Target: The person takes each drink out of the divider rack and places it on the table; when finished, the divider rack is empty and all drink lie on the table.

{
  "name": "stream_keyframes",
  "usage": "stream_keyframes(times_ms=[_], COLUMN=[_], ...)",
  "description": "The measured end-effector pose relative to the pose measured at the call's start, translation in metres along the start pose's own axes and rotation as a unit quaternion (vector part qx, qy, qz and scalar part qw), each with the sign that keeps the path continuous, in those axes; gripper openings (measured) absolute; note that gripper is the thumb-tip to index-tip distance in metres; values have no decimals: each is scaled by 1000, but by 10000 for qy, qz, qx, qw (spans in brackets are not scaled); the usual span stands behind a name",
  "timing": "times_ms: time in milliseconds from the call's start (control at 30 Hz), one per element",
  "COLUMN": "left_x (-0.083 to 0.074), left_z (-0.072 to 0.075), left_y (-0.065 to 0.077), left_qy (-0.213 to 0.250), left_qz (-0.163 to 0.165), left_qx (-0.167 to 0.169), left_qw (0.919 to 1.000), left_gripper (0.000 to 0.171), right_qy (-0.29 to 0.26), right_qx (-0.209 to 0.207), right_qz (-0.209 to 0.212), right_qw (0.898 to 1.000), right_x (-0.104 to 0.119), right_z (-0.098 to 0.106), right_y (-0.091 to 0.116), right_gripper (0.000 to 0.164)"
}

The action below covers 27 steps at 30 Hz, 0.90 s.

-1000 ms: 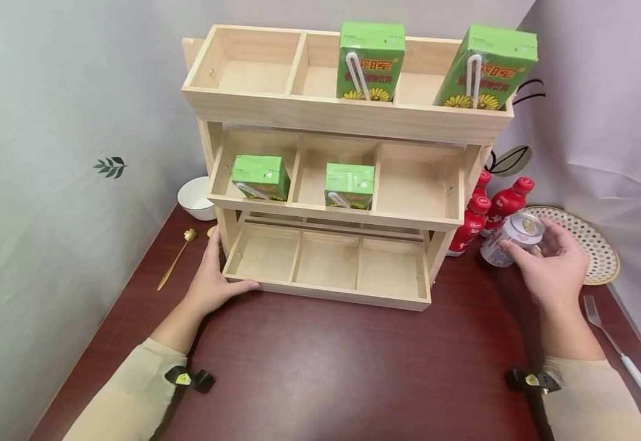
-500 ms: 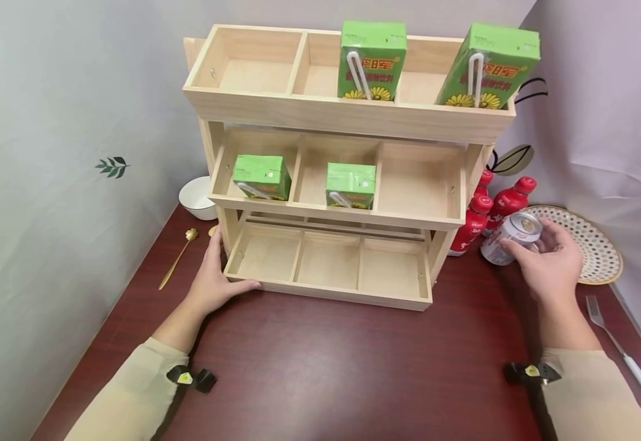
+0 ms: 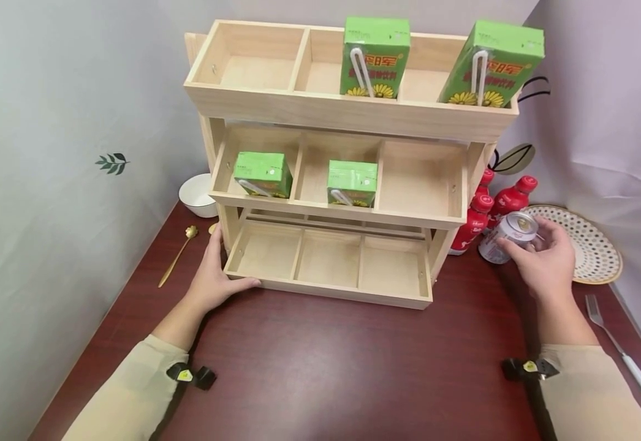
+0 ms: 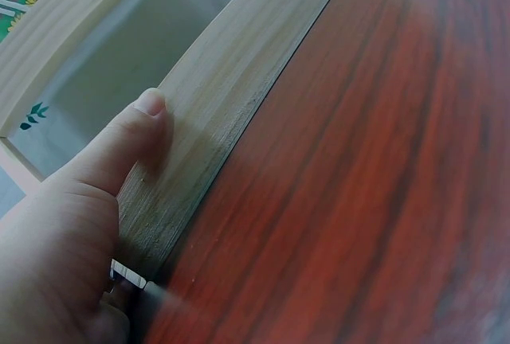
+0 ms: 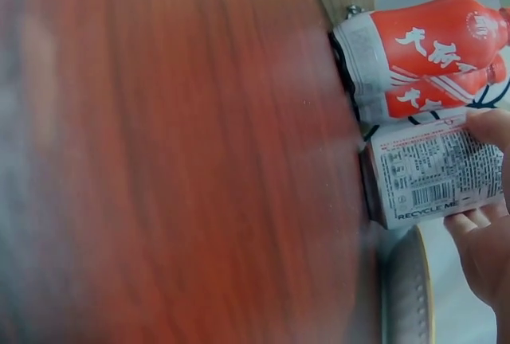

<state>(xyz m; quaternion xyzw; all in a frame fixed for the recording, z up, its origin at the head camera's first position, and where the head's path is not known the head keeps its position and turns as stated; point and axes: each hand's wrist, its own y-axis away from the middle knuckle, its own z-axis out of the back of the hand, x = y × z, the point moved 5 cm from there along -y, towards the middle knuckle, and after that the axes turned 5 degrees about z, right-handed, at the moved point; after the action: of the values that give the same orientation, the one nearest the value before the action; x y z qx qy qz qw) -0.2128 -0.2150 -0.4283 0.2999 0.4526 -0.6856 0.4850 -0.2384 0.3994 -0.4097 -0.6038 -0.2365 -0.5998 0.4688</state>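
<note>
A three-tier wooden display rack [image 3: 348,110] stands on the dark red table, each tier split into three compartments. My left hand [image 3: 210,278] grips its lower left corner, thumb along the front board [image 4: 215,89] of the bottom tier and fingers at the side, partly hidden. In my right hand [image 3: 549,263] is a silver drink can [image 3: 505,242], held upright between thumb and fingers; its base is close to the tabletop [image 5: 239,169]. Green drink cartons with white straws sit in the rack: one carton [image 3: 375,58] and another [image 3: 494,64] on top, two cartons [image 3: 263,174] in the middle tier.
Red bottles [image 3: 472,223] cluster between the rack and the can. Behind the right hand lies a dotted plate [image 3: 596,251], with a white-handled fork [image 3: 626,355] nearer the front. On the left are a white bowl [image 3: 196,196] and a gold spoon [image 3: 176,260].
My right hand and the can have shifted slightly left, toward the red bottles. The left hand keeps its grip on the rack's corner.
</note>
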Motion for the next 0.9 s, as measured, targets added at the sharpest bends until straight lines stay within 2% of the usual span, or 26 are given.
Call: stream_keyframes(times_ms=[133, 300, 400, 467, 567, 700, 900], left_x=[0, 0, 0, 0, 1, 1, 1], left_z=[0, 0, 0, 1, 2, 1, 1], left_y=[1, 1, 1, 1, 2, 1, 1], left_qy=[-10, -49, -49, -66, -93, -63, -34], left_qz=[47, 67, 48, 57, 92, 95, 84], left_qx=[34, 36, 37, 22, 5, 14, 15], left_qw=[10000, 10000, 10000, 10000, 9999, 9999, 10000], left_gripper=[134, 135, 135, 136, 136, 136, 136], right_qy=[851, 1926, 2297, 2384, 2146, 1537, 502], right_qx=[177, 625, 808, 771, 507, 153, 5], right_qz=[91, 394, 676, 839, 1045, 1509, 2490], right_qw=[9962, 9785, 9676, 9645, 9698, 9764, 9672], right_x=[1, 7, 16, 23, 36, 60, 109], right_z=[1, 4, 6, 7, 5, 0, -14], right_y=[-2, -5, -5, -4, -2, 5, 26], right_gripper=[77, 79, 83, 81, 76, 66, 47])
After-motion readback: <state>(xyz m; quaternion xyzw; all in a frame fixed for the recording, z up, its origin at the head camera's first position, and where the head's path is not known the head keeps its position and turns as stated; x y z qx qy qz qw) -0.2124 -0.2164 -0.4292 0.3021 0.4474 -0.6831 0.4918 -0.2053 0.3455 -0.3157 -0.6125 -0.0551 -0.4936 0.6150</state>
